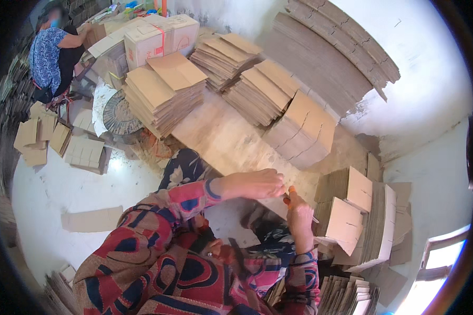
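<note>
My left hand [261, 184] is closed, its fingers curled just above the near edge of the wooden board [215, 128]. Close beside it on the right, my right hand [300, 216] is also closed, with orange showing at its thumb and fingertip. The hands almost meet at the fingers. Whatever either of them holds is hidden or too small to name. Right of my right hand stand stacks of folded cardboard pieces [344, 223]. Beyond the hands, a slotted cardboard stack [306, 128] sits on the board.
More cardboard stacks [163, 86] line the board, with a taped carton [147, 42] behind. Large corrugated sheets [320, 63] lean against the wall. A person [50, 58] sits at far left near loose cardboard pieces [84, 152]. One flat strip [92, 219] lies on the floor.
</note>
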The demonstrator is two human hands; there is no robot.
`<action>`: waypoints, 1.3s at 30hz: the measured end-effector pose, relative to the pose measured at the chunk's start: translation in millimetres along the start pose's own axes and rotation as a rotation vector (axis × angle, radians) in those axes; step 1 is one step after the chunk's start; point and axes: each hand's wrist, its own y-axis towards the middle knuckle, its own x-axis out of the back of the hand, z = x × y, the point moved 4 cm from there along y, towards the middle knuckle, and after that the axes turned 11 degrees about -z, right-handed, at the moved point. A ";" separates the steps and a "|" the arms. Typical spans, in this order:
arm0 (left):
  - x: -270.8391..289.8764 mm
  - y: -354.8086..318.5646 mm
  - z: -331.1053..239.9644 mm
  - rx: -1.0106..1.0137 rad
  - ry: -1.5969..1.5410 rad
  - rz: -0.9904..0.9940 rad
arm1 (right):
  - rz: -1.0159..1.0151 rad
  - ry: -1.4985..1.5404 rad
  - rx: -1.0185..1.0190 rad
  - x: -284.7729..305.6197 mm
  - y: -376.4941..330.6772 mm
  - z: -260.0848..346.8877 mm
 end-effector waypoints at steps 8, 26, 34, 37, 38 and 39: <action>162.0 -62.7 -13.6 0.047 0.611 -0.352 | -0.762 -0.348 0.036 53.2 -53.8 52.0; 185.3 -238.7 162.9 0.742 1.043 0.161 | -0.722 -0.206 -0.779 62.5 -220.6 -91.4; 220.3 -221.9 133.4 0.705 0.906 -0.105 | -1.092 -0.342 -0.677 135.1 -180.9 -129.8; 190.0 -165.3 89.6 0.594 0.781 -0.213 | -0.565 -0.613 -0.688 96.1 -130.3 -116.7; 178.8 -147.0 78.7 0.560 0.713 -0.246 | -0.439 -0.583 -0.772 78.3 -122.4 -121.1; 167.1 -134.7 70.3 0.543 0.657 -0.233 | -0.325 -0.506 -0.850 65.1 -110.8 -121.0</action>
